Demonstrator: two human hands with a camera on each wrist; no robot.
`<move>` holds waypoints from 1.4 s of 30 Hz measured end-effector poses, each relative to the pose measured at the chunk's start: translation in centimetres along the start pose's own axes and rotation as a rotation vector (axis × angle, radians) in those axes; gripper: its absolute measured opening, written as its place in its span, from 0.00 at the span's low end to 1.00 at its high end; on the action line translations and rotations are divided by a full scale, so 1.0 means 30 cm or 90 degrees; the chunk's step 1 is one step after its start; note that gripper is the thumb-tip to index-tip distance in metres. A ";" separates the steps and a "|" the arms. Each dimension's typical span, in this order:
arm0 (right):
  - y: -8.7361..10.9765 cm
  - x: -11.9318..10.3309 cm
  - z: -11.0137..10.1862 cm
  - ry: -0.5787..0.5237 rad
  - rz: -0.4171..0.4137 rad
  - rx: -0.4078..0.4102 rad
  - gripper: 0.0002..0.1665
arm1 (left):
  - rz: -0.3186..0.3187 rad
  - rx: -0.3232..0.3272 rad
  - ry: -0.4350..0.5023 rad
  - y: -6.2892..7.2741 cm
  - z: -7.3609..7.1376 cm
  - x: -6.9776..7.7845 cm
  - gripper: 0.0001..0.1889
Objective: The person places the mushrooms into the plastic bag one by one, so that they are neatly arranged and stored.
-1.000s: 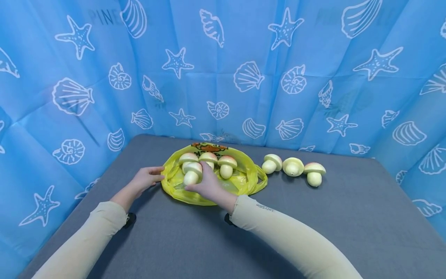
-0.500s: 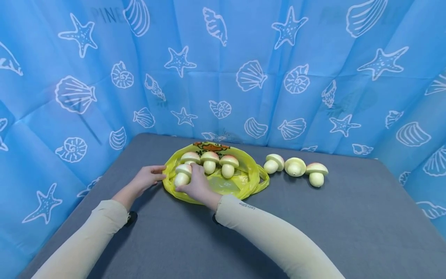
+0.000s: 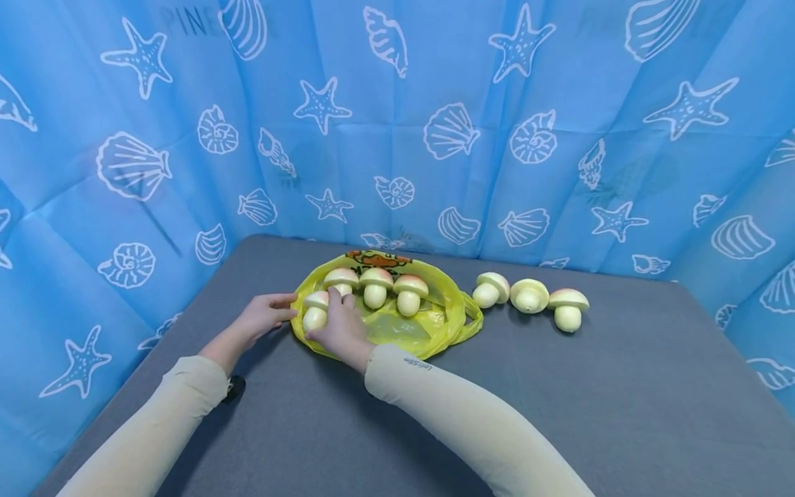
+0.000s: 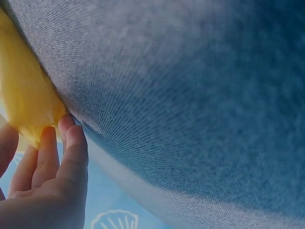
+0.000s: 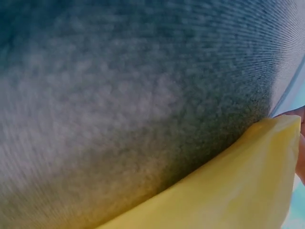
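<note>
Mushroom (image 3: 315, 318) inside the bag (image 3: 457, 319), at its left end, is seemingly pinched, though partly hidden, in the grip of the right hand (image 3: 341, 328): best settled softly while the left hand (image 3: 262, 315), fingers nearly straight, steadies the bag.

Looks bright and even in the head view, stretching toward the edges of the blue shell-printed fabric curtain (image 3: 385, 103); throws soft shadow beside the long cream fabric left sleeve (image 3: 145, 428) onto the dark grey cloth-covered table (image 3: 652, 386); goes dim and bluish in both wrist views, blurring the yellow plastic bag (image 5: 228, 191).
</note>
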State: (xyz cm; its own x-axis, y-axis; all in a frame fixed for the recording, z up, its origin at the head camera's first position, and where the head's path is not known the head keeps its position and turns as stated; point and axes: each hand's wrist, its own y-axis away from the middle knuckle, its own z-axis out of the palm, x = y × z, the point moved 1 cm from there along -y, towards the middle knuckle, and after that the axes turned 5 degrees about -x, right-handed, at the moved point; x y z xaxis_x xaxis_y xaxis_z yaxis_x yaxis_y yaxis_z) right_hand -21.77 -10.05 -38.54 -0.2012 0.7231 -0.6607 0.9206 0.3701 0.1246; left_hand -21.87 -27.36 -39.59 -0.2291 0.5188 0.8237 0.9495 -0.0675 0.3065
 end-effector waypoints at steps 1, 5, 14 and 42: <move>-0.001 -0.001 0.001 0.005 0.003 0.004 0.54 | 0.000 -0.001 0.000 0.000 0.000 0.002 0.28; -0.001 -0.001 0.003 0.004 0.013 0.004 0.55 | 0.003 -0.007 0.001 0.002 -0.001 0.008 0.28; 0.012 0.001 -0.012 -0.055 0.009 -0.008 0.59 | 0.004 -0.020 0.010 0.008 -0.005 0.012 0.28; 0.128 0.084 -0.227 -0.136 -0.073 0.002 0.51 | -0.009 -0.023 0.018 0.007 -0.002 0.002 0.28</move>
State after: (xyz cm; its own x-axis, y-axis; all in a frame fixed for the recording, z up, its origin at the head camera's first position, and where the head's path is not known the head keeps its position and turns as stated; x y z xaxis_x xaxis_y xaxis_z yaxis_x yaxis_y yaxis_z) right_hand -21.03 -2.84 -34.69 -0.2290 0.5371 -0.8118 0.8972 0.4400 0.0380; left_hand -21.70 -27.37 -39.44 -0.2481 0.4958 0.8323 0.9381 -0.0913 0.3340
